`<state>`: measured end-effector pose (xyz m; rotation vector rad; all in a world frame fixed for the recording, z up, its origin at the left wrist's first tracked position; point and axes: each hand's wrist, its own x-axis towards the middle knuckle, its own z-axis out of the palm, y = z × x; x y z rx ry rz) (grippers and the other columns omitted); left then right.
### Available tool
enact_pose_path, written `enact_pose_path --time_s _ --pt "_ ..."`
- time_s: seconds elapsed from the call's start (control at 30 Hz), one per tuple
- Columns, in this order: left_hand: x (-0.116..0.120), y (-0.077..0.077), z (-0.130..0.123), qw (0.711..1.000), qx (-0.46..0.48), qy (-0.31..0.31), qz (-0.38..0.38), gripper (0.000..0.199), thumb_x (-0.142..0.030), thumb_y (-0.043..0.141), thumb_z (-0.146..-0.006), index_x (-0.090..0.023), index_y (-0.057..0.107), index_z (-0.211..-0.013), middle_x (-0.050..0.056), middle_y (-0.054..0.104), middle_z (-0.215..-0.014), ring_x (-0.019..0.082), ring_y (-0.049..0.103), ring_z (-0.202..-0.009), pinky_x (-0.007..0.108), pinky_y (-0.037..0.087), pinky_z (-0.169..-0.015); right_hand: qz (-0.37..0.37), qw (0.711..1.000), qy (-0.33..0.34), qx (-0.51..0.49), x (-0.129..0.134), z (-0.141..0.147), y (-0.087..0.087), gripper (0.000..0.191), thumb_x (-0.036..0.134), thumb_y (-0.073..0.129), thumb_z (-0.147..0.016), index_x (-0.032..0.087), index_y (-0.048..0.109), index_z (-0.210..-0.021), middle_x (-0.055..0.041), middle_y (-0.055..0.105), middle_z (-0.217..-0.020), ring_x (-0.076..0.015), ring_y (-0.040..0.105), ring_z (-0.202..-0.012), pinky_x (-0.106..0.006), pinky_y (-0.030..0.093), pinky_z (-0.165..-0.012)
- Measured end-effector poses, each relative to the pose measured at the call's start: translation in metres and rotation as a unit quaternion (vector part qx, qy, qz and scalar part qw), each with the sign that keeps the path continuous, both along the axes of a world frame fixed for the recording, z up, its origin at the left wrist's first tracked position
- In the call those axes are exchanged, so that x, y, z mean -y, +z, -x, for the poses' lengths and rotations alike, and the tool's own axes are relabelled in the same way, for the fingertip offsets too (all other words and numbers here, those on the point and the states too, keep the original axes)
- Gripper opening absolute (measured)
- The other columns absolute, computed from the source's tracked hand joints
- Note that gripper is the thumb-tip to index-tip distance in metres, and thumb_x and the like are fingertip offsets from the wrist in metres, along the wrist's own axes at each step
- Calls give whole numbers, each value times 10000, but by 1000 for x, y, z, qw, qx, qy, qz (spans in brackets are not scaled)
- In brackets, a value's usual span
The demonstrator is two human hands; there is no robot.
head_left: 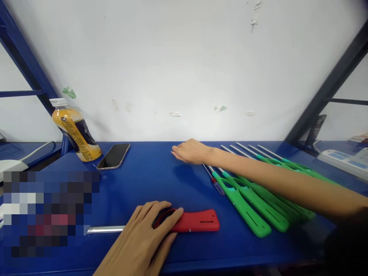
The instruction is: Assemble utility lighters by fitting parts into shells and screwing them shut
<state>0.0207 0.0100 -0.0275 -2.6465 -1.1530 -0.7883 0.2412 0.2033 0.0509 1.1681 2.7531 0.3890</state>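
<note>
My left hand (149, 234) is wrapped over a red lighter (201, 221) with a long metal tube that points left, lying on the blue table (149, 180). Over the table's back part, my right hand (189, 151) hovers with its fingers bent together; what it holds, if anything, is hidden. Beneath the right forearm lie several green lighters (247, 209) side by side, their metal tubes pointing to the back. A small screwdriver (217, 185) with a clear handle and red collar lies just left of them.
At the back left a yellow drink bottle (77, 132) stands beside a black phone (114, 156). A pixelated patch covers the table's left front. Blue metal posts rise at both sides, with a white wall (178, 69) behind.
</note>
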Motion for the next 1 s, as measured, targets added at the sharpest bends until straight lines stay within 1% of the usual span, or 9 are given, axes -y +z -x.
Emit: enact_pose_path --time_s 0.07,0.13,0.17,0.23,0.37,0.5,0.63,0.8,1.0 --pt "0 -1 1 1000 3 1 13 435 -277 529 -1080 -349 579 -1506 60 724 -1351 247 735 -1178 416 679 -964 0 1000 4 -19 25 -13 11 360 425 689 -1048 177 670 -1308 -95 714 -1262 -241 724 -1060 -454 624 -906" --pt "0 -1 1 1000 4 0 17 450 -260 536 -1073 -346 566 -1514 54 721 -1359 245 727 -1198 413 675 -974 9 999 12 -39 52 -26 21 267 399 583 -1104 165 699 -1159 -52 739 -1047 -195 713 -881 -396 591 -828" --pt "0 -1 1 1000 4 -1 14 446 -255 535 -1071 -343 569 -1507 53 726 -1348 245 731 -1184 414 679 -962 17 998 17 -49 66 -33 25 323 346 458 -1146 163 709 -1056 -54 741 -943 -189 688 -790 -369 541 -772" --pt "0 -1 0 1000 8 -2 2 427 -255 524 -1072 -340 584 -1485 54 741 -1309 246 746 -1130 419 691 -922 48 996 32 -65 91 -43 28 433 317 377 -1153 176 693 -893 -57 728 -812 -176 629 -675 -342 422 -675" --pt "0 -1 -1 1000 2 -1 -9 399 -251 523 -1065 -324 612 -1447 59 759 -1265 247 760 -1065 421 702 -875 127 986 56 -90 124 -55 18 464 358 468 -1122 200 619 -713 -27 684 -682 -149 537 -579 -343 264 -593" --pt "-2 0 -2 1000 -9 1 -11 394 -255 525 -1063 -324 620 -1439 55 762 -1275 252 764 -1060 431 705 -865 198 970 58 -127 129 -59 5 475 347 562 -1081 206 527 -629 11 573 -575 -132 420 -518 -341 192 -560" --pt "-3 1 -2 1000 -15 1 -12 412 -266 530 -1064 -332 611 -1463 48 764 -1284 251 765 -1067 430 699 -882 263 942 39 -206 120 -65 3 467 430 596 -1091 210 547 -681 41 533 -556 -122 463 -525 -300 257 -563" --pt "-4 -1 2 1000 -5 0 -20 388 -295 520 -1072 -344 640 -1438 45 773 -1270 238 769 -1070 380 688 -882 365 872 -31 -324 114 -74 -1 453 576 587 -1074 208 633 -814 46 677 -612 -104 640 -498 -211 460 -507" --pt "-6 -2 2 999 -13 -3 -34 382 -314 509 -1080 -336 635 -1440 43 776 -1266 244 778 -1069 398 702 -862 393 819 -65 -413 110 -75 -17 526 711 686 -949 192 707 -867 18 690 -635 -122 653 -505 -229 550 -494"
